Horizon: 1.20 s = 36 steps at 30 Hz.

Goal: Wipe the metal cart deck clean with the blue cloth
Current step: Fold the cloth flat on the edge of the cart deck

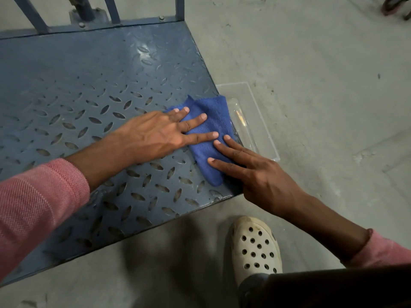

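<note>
A folded blue cloth point(211, 127) lies flat on the blue-grey metal cart deck point(89, 90), close to the deck's right edge and near corner. My left hand point(155, 134) rests palm down on the cloth's left side, fingers spread across it. My right hand point(255, 174) comes in from the right, its fingertips pressing on the cloth's near right part. Neither hand grips the cloth; both lie flat on it. The deck has a raised diamond tread pattern, with dusty marks in the nearer half.
A clear plastic tray point(255, 121) sits on the concrete floor point(322, 85) against the deck's right edge. My white perforated shoe point(255, 247) stands just in front of the deck's near corner. Upright cart handle bars point(111, 12) rise at the far edge.
</note>
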{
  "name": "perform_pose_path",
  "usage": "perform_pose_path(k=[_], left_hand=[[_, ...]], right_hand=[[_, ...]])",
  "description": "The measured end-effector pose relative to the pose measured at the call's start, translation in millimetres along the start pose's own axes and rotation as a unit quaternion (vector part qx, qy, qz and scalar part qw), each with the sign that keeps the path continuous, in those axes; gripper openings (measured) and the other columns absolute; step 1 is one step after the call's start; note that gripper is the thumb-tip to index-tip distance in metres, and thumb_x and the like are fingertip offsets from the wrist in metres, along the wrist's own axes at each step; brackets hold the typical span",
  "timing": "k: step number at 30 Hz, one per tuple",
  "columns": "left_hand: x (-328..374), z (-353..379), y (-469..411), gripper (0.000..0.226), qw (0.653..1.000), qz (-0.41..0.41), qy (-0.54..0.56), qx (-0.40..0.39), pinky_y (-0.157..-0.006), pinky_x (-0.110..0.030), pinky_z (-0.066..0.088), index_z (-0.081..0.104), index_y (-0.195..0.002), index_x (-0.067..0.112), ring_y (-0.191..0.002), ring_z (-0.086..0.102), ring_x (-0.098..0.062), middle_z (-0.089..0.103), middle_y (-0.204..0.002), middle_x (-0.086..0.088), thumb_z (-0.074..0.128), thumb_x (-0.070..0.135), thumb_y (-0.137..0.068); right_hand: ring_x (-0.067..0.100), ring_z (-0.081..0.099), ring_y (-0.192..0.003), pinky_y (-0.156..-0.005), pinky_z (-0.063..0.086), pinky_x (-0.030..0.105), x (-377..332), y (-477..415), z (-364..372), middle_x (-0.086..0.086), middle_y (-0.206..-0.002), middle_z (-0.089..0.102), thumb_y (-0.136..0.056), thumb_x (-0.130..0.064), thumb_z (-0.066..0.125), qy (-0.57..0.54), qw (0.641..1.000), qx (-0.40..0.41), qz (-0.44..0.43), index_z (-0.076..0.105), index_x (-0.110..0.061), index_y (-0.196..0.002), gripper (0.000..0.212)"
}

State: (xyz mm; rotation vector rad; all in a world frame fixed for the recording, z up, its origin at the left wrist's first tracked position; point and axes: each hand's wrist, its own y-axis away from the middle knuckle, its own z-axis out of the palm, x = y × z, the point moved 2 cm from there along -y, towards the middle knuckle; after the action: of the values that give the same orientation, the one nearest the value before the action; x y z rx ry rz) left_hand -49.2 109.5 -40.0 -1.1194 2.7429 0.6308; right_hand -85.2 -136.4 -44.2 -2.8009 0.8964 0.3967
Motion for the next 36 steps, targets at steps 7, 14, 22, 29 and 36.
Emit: perform_pose_path(k=[7, 14, 22, 29, 36], left_hand=[[6.3, -12.8, -12.8, 0.082, 0.999, -0.012, -0.015, -0.041, -0.108, -0.038, 0.048, -0.051, -0.131, 0.042, -0.160, 0.013, -0.035, -0.016, -0.174, -0.009, 0.025, 0.017, -0.115], [-13.5, -29.7, -47.8, 0.076, 0.999, -0.001, -0.023, -0.045, -0.103, -0.041, 0.051, -0.039, -0.142, 0.043, -0.161, 0.014, -0.034, -0.015, -0.174, -0.006, 0.026, 0.015, -0.114], [-43.0, -49.1, -133.9, 0.063, 1.000, -0.004, 0.010, -0.007, -0.119, -0.043, 0.036, 0.001, -0.164, 0.045, -0.162, 0.012, -0.025, 0.002, -0.176, 0.004, 0.028, 0.020, -0.113], [-14.9, -38.9, -171.9, 0.053, 0.990, -0.001, -0.031, -0.136, -0.128, -0.055, 0.009, 0.018, -0.163, 0.046, -0.161, 0.012, -0.023, 0.021, -0.173, 0.001, 0.014, 0.041, -0.110], [-17.9, -31.6, -177.4, 0.060, 0.991, -0.039, 0.003, -0.127, -0.127, -0.054, 0.010, 0.042, -0.157, 0.036, -0.156, 0.027, -0.020, 0.040, -0.165, 0.001, 0.014, 0.046, -0.105]], right_hand=[[0.027, 0.036, -0.146, -0.111, 0.045, 0.040, 24.7, 0.2, -7.1, 0.011, -0.153, 0.045, -0.085, -0.005, 0.075, 0.001, 1.000, 0.014, -0.016, 0.060, -0.013, -0.136, 0.054], [0.024, 0.040, -0.144, -0.106, 0.047, 0.032, 56.3, -4.4, -14.4, 0.006, -0.151, 0.047, -0.072, 0.014, 0.051, 0.013, 0.998, 0.063, 0.009, 0.064, -0.016, -0.133, 0.069], [0.025, 0.045, -0.140, -0.097, 0.055, 0.036, 131.8, -16.5, -17.1, 0.003, -0.148, 0.051, -0.069, 0.021, 0.060, 0.073, 0.992, 0.083, 0.058, 0.068, -0.017, -0.127, 0.070], [0.034, 0.041, -0.141, -0.101, 0.053, 0.047, 159.9, -9.0, 50.8, 0.014, -0.150, 0.047, -0.065, 0.018, 0.059, 0.024, 0.993, -0.028, 0.108, 0.063, -0.012, -0.133, 0.075], [0.026, 0.005, -0.154, -0.122, 0.028, 0.044, 147.7, -15.0, 46.4, 0.007, -0.164, 0.021, -0.085, 0.002, 0.055, 0.024, 0.970, -0.167, 0.173, 0.044, -0.019, -0.148, 0.067]])
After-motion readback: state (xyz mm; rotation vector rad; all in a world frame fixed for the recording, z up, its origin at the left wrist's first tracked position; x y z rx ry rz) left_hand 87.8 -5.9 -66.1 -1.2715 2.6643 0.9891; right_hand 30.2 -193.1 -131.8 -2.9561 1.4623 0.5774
